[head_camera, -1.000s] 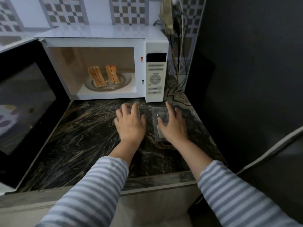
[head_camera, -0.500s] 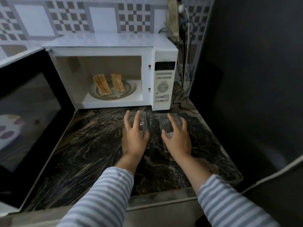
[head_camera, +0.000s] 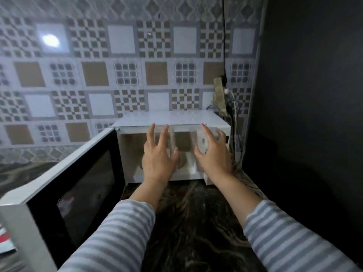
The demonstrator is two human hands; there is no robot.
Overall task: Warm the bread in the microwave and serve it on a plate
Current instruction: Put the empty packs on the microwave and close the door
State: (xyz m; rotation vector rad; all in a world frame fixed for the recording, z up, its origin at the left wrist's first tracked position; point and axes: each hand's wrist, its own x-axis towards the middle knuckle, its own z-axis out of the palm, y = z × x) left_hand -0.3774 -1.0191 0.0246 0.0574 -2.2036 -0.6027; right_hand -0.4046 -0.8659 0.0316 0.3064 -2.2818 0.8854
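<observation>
Both hands are wrapped around one clear plastic container (head_camera: 184,146), left hand (head_camera: 158,160) on its left end and right hand (head_camera: 213,157) on its right, fingers spread up along the see-through walls and thumbs tucked toward the middle. So a proper two-handed hold, nothing loose.

What's changed: half a second ago that container was sitting on the countertop (head_camera: 196,222) with the hands pressed on it, and now it's lifted well clear and held up right in front of the open microwave (head_camera: 170,122). The view has tipped up a lot too, so way more wall is showing. The bread was on the glass turntable inside a moment ago, two pairs of slices standing on edge; right now I can't actually see it because the hands and container cover the cavity. My guess is the container is either going on top of the oven or being moved out of the way before the door (head_camera: 64,195) gets shut. The door hangs wide open to the left, so no warming has started.

Surface is dark marbled stone, pretty glossy. Behind is patterned tile wall (head_camera: 125,75) in grey, white and tan squares, a dark panel on the right, and a messy bunch of cables (head_camera: 231,112) by the oven's corner.
</observation>
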